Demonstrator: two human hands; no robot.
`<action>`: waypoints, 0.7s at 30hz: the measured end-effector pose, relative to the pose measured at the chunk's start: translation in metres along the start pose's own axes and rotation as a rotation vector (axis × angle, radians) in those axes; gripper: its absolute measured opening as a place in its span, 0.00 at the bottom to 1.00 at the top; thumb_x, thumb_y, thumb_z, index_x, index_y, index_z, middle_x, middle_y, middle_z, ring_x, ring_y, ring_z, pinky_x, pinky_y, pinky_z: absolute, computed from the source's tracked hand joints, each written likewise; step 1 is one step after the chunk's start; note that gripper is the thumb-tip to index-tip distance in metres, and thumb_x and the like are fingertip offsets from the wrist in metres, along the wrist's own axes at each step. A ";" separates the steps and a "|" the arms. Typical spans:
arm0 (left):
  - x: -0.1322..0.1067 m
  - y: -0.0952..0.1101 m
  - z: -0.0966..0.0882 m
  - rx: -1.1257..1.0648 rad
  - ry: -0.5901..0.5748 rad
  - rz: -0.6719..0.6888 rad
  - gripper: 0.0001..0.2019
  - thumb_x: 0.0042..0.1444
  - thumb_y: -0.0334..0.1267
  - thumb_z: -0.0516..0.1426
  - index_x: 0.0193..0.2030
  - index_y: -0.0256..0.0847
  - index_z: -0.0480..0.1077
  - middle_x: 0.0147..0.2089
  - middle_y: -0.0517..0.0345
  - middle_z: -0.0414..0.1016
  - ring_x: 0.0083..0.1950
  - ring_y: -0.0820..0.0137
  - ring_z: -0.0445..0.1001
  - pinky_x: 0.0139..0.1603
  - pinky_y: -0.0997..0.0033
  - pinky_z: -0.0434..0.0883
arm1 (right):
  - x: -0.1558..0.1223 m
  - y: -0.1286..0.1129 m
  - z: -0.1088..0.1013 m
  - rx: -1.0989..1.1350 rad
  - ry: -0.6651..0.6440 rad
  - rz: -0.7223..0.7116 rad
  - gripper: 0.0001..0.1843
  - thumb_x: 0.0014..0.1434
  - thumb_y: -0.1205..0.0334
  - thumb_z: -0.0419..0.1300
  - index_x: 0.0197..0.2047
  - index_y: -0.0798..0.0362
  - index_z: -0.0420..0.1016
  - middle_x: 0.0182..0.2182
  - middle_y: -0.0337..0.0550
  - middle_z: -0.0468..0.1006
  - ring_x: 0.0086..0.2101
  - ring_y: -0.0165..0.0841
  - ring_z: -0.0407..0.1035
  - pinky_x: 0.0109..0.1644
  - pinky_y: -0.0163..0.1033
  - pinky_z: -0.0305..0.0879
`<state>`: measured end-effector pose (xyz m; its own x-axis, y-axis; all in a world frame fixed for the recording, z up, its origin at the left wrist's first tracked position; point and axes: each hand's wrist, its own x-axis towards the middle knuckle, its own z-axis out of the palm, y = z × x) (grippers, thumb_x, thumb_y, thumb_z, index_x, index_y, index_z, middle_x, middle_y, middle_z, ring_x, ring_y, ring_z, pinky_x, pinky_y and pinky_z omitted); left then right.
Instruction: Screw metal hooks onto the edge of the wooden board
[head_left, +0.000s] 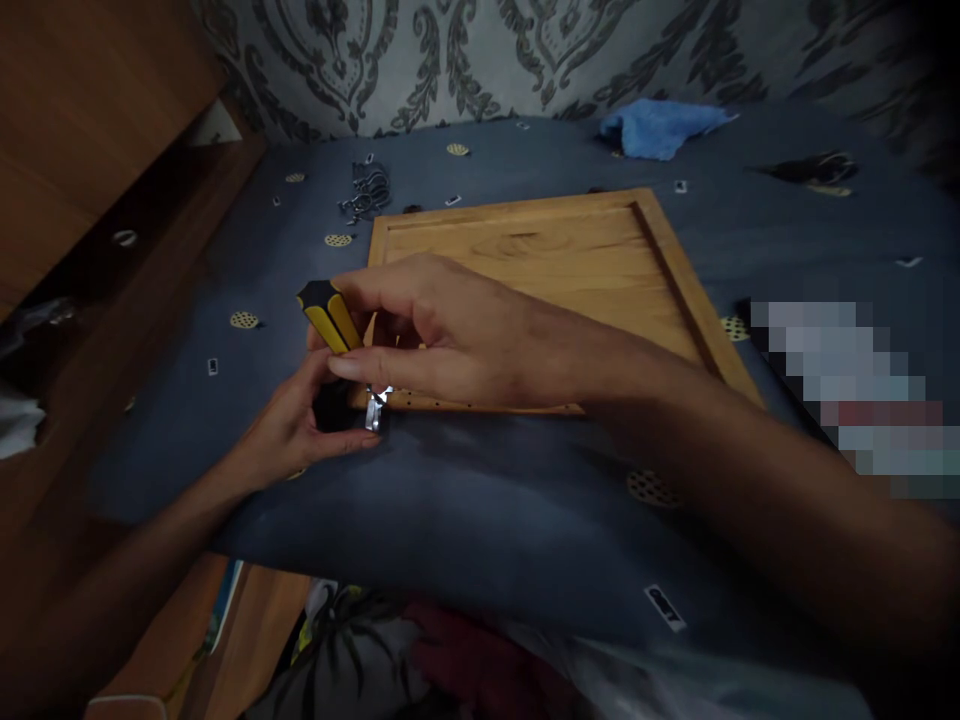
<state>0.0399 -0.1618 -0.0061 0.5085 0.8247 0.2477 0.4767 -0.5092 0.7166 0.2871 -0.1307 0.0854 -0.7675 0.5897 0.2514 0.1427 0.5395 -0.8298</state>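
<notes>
My right hand (457, 330) is closed around a screwdriver (331, 318) with a yellow and black handle, which leans up to the left; its tip is hidden behind my fingers. Below it, my left hand (300, 410) curls at the near left corner of a shallow wooden tray-like panel (675, 270) with a raised rim. The left thumb presses a small shiny metal fitting (374, 411) against the panel's near edge, where a row of small dark holes shows. The left fingers are partly covered by the right hand.
The panel lies on a bed with a dark blue patterned sheet (480, 480). Behind it are a tangle of dark metal hooks (367, 190), a blue cloth (664, 128) and a dark object (817, 168). Wooden furniture (97, 110) stands at the left; a blurred-out item (840, 380) lies right.
</notes>
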 end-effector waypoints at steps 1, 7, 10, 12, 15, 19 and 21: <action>0.000 0.000 0.000 0.003 0.003 0.006 0.30 0.55 0.55 0.70 0.60 0.45 0.70 0.55 0.51 0.80 0.57 0.53 0.79 0.61 0.47 0.78 | 0.000 0.001 -0.001 0.065 -0.028 0.009 0.03 0.71 0.67 0.60 0.42 0.55 0.74 0.34 0.34 0.77 0.36 0.26 0.72 0.38 0.33 0.66; 0.000 0.001 0.002 0.026 0.015 -0.047 0.29 0.55 0.60 0.68 0.54 0.43 0.72 0.49 0.52 0.79 0.53 0.55 0.79 0.58 0.48 0.78 | 0.004 0.005 0.011 0.001 0.131 -0.015 0.13 0.69 0.63 0.65 0.33 0.53 0.68 0.26 0.28 0.68 0.28 0.24 0.66 0.36 0.34 0.61; 0.001 0.005 0.001 0.005 0.018 -0.032 0.29 0.56 0.60 0.68 0.56 0.45 0.72 0.54 0.51 0.79 0.57 0.54 0.78 0.61 0.49 0.77 | 0.004 0.000 0.022 -0.242 0.262 0.009 0.16 0.69 0.59 0.66 0.33 0.51 0.65 0.27 0.30 0.68 0.29 0.26 0.64 0.36 0.35 0.59; 0.001 0.006 0.001 0.006 0.022 -0.025 0.29 0.55 0.59 0.69 0.57 0.46 0.71 0.56 0.52 0.79 0.58 0.53 0.79 0.60 0.49 0.78 | 0.003 -0.004 0.029 -0.388 0.301 0.052 0.12 0.71 0.56 0.63 0.37 0.51 0.68 0.29 0.32 0.70 0.31 0.29 0.67 0.36 0.37 0.59; 0.000 0.004 0.002 0.009 0.025 -0.021 0.30 0.55 0.57 0.70 0.59 0.47 0.71 0.56 0.53 0.80 0.56 0.54 0.81 0.57 0.51 0.80 | 0.003 -0.004 0.037 -0.466 0.348 0.101 0.11 0.72 0.52 0.60 0.41 0.49 0.70 0.30 0.36 0.73 0.33 0.33 0.71 0.35 0.38 0.61; -0.001 0.001 0.002 0.001 0.017 -0.012 0.34 0.55 0.57 0.70 0.63 0.49 0.68 0.58 0.52 0.81 0.57 0.53 0.81 0.57 0.51 0.80 | 0.000 0.000 0.040 -0.409 0.440 0.051 0.14 0.72 0.49 0.60 0.37 0.48 0.69 0.28 0.37 0.73 0.30 0.33 0.69 0.33 0.38 0.63; -0.001 0.002 0.001 -0.010 -0.004 -0.044 0.33 0.55 0.57 0.70 0.63 0.48 0.68 0.57 0.52 0.80 0.58 0.53 0.80 0.58 0.51 0.79 | -0.001 -0.001 0.037 -0.350 0.520 -0.067 0.13 0.72 0.52 0.61 0.37 0.48 0.68 0.27 0.34 0.69 0.27 0.29 0.65 0.32 0.36 0.62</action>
<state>0.0410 -0.1643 -0.0056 0.4896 0.8455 0.2131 0.4915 -0.4694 0.7335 0.2649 -0.1538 0.0673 -0.3902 0.7152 0.5799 0.3686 0.6985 -0.6134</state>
